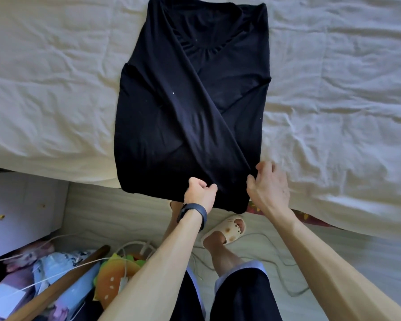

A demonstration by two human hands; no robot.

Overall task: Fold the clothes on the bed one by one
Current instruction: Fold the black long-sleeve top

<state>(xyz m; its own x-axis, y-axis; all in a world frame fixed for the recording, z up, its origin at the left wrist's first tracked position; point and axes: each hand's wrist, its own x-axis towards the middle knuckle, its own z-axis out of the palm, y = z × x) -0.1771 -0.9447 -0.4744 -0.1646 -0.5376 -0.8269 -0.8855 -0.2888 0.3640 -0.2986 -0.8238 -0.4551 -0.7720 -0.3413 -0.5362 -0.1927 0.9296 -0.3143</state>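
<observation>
A black long-sleeved shirt (190,107) lies lengthwise on the white bed sheet (56,89), its sides folded in and one sleeve crossing diagonally from the collar to the lower right. Its hem hangs over the bed's near edge. My left hand (200,192), with a dark band on the wrist, pinches the hem near its middle. At the shirt's lower right corner, my right hand (267,185) grips the fabric by the end of the sleeve with curled fingers.
The crumpled sheet spreads out on both sides of the shirt. Below the bed edge are my legs and a beige slipper (227,229) on the pale floor, white cables (276,262), a wooden stick (63,281), a burger-shaped toy (114,276) and clutter at lower left.
</observation>
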